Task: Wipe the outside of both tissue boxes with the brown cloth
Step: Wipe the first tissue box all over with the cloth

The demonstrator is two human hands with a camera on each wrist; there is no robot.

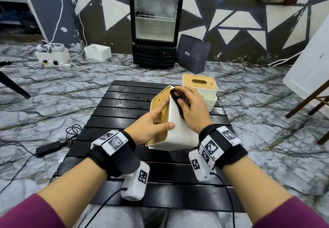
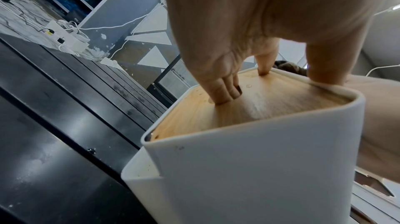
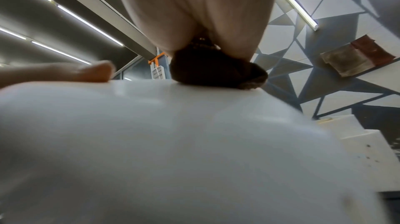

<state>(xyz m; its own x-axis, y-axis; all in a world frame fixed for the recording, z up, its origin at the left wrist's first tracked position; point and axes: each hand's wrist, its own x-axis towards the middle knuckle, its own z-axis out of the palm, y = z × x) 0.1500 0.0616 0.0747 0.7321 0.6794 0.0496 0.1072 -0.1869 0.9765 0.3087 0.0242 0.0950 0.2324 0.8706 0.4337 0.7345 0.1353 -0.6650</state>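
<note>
A black slatted table [image 1: 124, 113] is sitting on a marble-look floor [image 1: 53, 94], with a glass-door fridge [image 1: 154, 23] standing by the painted wall behind it and a dark bag [image 1: 193, 54] leaning just beside the fridge.

Near the middle of the table, the near tissue box [image 1: 179, 131] is lying tipped on its side, its wooden lid facing left. It is white, and one end is sitting inside a second white shell, as the left wrist view is showing [image 2: 147, 191]. The other tissue box [image 1: 199, 84] is standing upright at the far right corner of the table, lid up, with its slot showing. The two boxes are close together, but I cannot tell if they are touching.

The left hand [image 1: 151, 122] is holding the near box steady — the thumb is lying over the top edge, the first finger is pointing along the wooden lid, and the other fingers [image 2: 225, 91] are tucked into the lid's slot.

The right hand [image 1: 191, 106] is resting on the upper white side of the near box, fingers curled round the brown cloth [image 1: 179, 103]. The cloth is bunched up — it is pressing against the box near its far end.
</note>
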